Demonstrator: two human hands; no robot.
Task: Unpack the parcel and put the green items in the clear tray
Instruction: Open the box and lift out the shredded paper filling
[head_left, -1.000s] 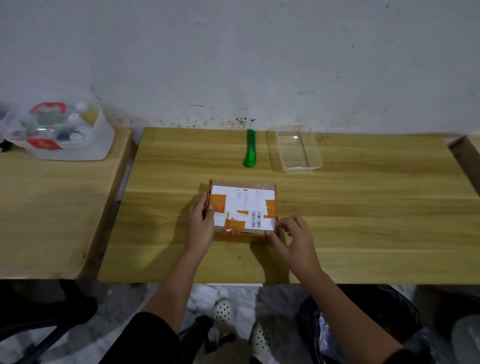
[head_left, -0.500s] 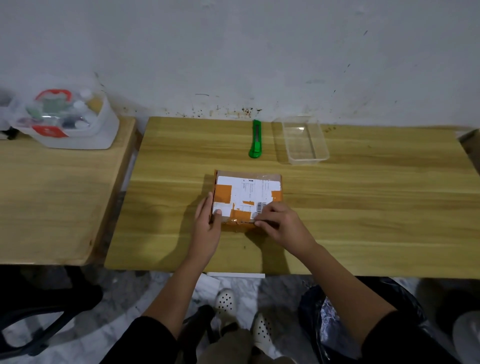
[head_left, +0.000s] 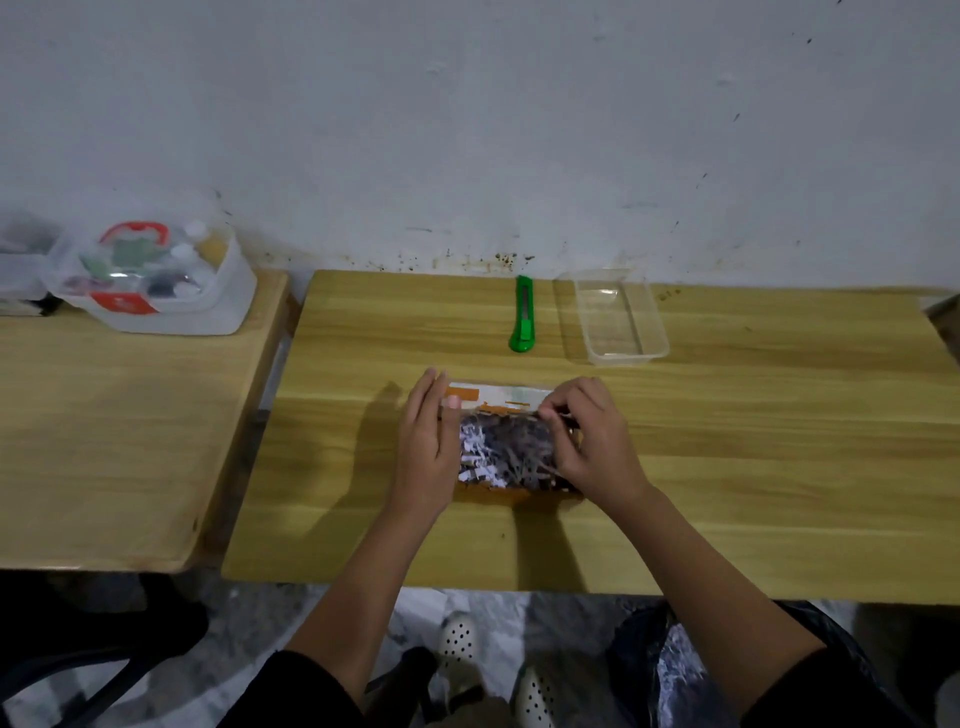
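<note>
Newly opened, parcel (head_left: 493, 496) sits between straight left fingers (head_left: 428, 397) and right fingers (head_left: 567, 402) seemingly pinching its flap (head_left: 498, 391).

Two benches (head_left: 753, 467), one parcel (head_left: 506, 452), one green knife (head_left: 523, 317), one clear tray (head_left: 626, 356), one tub (head_left: 156, 283), one left hand (head_left: 427, 441), one right hand (head_left: 592, 441).

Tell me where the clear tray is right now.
Head view: the clear tray sits at the far edge of the table, right of centre, just right of the green utility knife and beyond the open parcel.
</note>
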